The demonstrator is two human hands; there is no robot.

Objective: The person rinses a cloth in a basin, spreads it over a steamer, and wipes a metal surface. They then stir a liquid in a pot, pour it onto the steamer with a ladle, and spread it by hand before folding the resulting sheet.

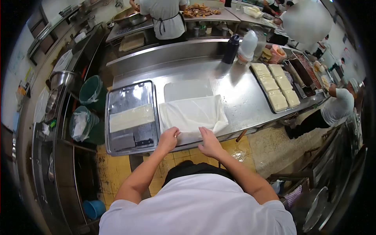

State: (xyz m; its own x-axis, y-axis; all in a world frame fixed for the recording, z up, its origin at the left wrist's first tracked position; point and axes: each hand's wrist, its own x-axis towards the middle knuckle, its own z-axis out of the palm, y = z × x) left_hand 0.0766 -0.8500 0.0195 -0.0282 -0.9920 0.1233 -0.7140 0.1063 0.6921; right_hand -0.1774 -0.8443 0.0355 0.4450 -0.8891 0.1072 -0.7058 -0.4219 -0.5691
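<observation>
A thin white cloth [192, 113] lies wrinkled on the steel table in front of me, its near edge between my hands. My left hand [169, 140] is closed in a pinch at the cloth's near left edge. At its near right edge my right hand [210, 144] pinches too, fingertips pointing forward. Beyond the cloth lies a smooth translucent pale sheet [187, 90], partly covered by it. To the left, a metal tray [127, 98] carries a pale flat strip [132, 118] and a dark-handled knife [144, 142].
On the right, another tray [279, 111] holds several pale rectangular blocks [279, 87]. A dark bottle [231, 49] and a white bottle [248, 46] stand at the table's back. Green bins [93, 89] are on the left. Co-workers stand behind the table [166, 19] and at right [340, 103].
</observation>
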